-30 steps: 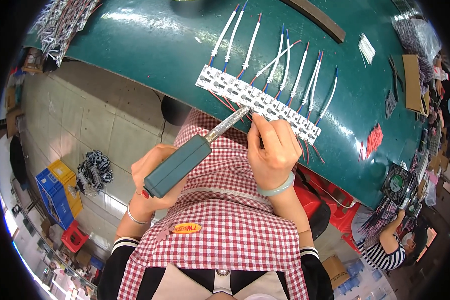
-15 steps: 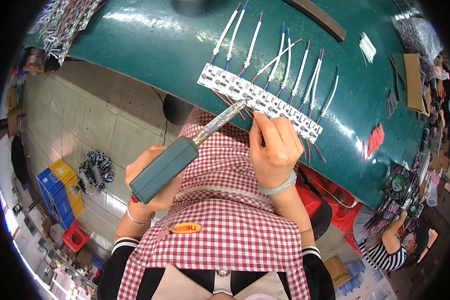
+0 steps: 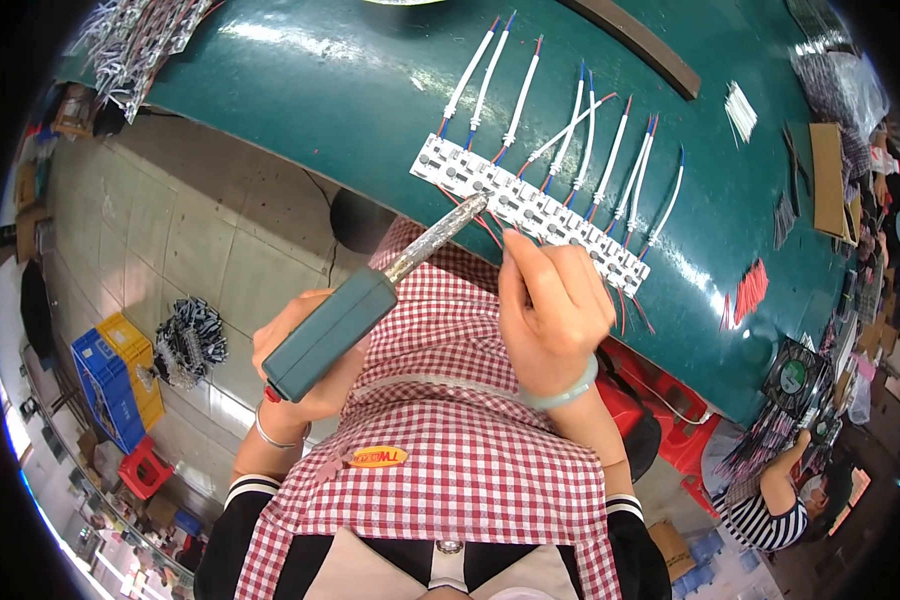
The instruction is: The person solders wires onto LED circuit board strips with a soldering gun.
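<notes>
My left hand is closed around the dark green handle of a soldering iron. The iron's worn metal barrel slants up to the right, with its tip at the near edge of a strip of small white circuit boards. Thumb and forefinger of my right hand are pinched together just right of the tip, at a thin red wire. White-sleeved wires with red and blue ends fan out from the strip's far side. More red wires hang off its near side, partly hidden by my right hand.
The strip lies near the edge of a green table. A dark bar, white sleeves, red wire pieces and a fan are farther off. A person in a striped top sits at right, near red stools.
The board strip has shifted slightly right in view, and the iron's tip now meets it closer to its left end. Both hands keep nearly the same pose.
</notes>
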`<state>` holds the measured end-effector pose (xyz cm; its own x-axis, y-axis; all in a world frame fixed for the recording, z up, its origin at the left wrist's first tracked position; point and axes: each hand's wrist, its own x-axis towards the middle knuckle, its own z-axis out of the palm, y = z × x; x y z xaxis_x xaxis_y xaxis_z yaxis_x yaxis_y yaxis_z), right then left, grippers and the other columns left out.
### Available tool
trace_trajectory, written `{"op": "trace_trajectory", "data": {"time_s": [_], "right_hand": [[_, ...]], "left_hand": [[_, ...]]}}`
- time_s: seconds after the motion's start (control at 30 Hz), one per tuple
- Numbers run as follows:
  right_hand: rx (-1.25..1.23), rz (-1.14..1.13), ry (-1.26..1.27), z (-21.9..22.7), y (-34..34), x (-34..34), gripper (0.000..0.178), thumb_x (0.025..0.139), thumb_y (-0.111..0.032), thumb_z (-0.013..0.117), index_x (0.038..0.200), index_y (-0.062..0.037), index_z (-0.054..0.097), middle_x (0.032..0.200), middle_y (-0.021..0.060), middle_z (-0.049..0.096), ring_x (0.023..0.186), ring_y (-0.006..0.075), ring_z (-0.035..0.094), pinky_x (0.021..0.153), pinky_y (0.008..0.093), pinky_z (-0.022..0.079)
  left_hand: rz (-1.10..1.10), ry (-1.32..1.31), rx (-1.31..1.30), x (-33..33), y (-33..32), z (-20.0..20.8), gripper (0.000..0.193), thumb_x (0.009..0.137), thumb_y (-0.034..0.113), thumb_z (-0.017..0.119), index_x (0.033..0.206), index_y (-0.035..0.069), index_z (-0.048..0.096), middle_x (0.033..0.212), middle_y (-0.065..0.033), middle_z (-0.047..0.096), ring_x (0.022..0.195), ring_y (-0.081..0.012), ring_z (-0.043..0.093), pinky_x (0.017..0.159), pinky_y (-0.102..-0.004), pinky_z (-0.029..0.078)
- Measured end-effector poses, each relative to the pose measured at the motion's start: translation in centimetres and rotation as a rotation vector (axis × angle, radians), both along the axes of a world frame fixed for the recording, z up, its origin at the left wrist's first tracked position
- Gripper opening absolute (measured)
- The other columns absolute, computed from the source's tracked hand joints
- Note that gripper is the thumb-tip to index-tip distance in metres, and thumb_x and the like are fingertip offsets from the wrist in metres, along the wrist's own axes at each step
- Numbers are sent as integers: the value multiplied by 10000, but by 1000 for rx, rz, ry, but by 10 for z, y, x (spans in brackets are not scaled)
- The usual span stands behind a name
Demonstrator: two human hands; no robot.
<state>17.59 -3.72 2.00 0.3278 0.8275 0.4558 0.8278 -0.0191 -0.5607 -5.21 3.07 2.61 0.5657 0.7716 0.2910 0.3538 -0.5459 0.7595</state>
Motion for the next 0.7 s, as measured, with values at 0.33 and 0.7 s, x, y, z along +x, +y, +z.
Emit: {"op": "trace_trajectory", "data": {"time_s": [0.33, 0.7], "right_hand": [[45, -18, -64, -27, 10, -2, 298, 700, 127, 746, 961, -12, 705, 708, 92, 565, 624, 250, 564, 558, 372, 448], [4, -13, -71, -24, 11, -1, 274, 705, 118, 739, 945, -10, 704, 716, 92, 570, 633, 252, 577, 567, 372, 459]], "left_hand": [[18, -12, -117, -2, -1, -5, 271, 617, -87, 709, 888, -74, 692, 872, -165, 696, 750, -286, 719, 676, -320, 579], [-35, 24, -107, 0, 6, -4, 249, 645, -74, 702, 890, -52, 665, 843, -149, 684, 694, -255, 690, 634, -292, 540]]}}
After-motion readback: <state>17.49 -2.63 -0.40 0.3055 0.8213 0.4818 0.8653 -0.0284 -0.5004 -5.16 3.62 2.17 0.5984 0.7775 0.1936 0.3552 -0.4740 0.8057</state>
